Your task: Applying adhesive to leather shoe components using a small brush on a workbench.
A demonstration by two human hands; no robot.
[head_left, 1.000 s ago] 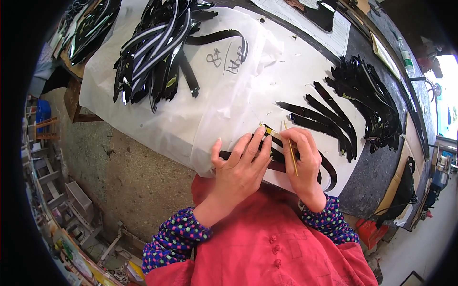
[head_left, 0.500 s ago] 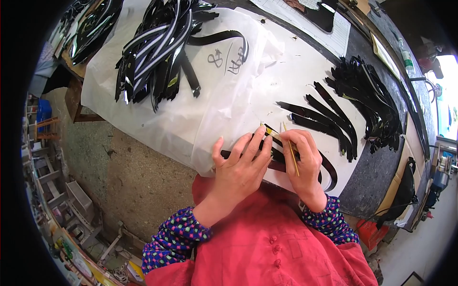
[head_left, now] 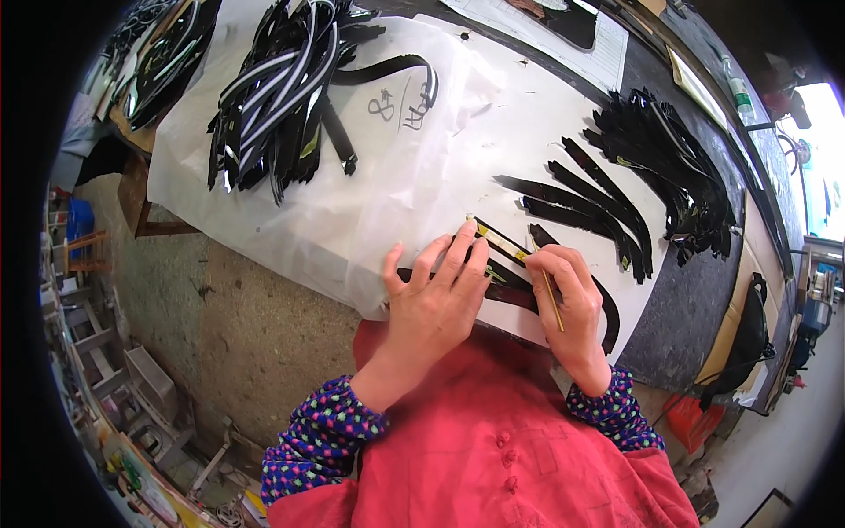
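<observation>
My left hand [head_left: 436, 295] lies with its fingers spread flat over black strips [head_left: 510, 295] at the near edge of the white sheet. Its fingertips touch a narrow pale piece with yellow ends [head_left: 500, 238], which rests along one black strip. My right hand [head_left: 570, 295] pinches a thin yellow stick [head_left: 553, 301], slim as a pen refill. The stick slants, its upper end close to the pale piece. I cannot tell whether it touches. A black strip curves out past my right hand, partly hidden by it.
Several loose black strips [head_left: 585, 211] fan out beyond my right hand, beside a thick black bundle [head_left: 673, 176]. A larger bundle of black and white-edged strips [head_left: 282, 97] lies at the far left on the white sheet [head_left: 264, 220]. A bottle [head_left: 742, 101] stands at the far right.
My right hand has shifted slightly right and nearer to me with the stick, apart from my left fingertips. More of the pale piece shows between the hands. The whole view has moved a little.
</observation>
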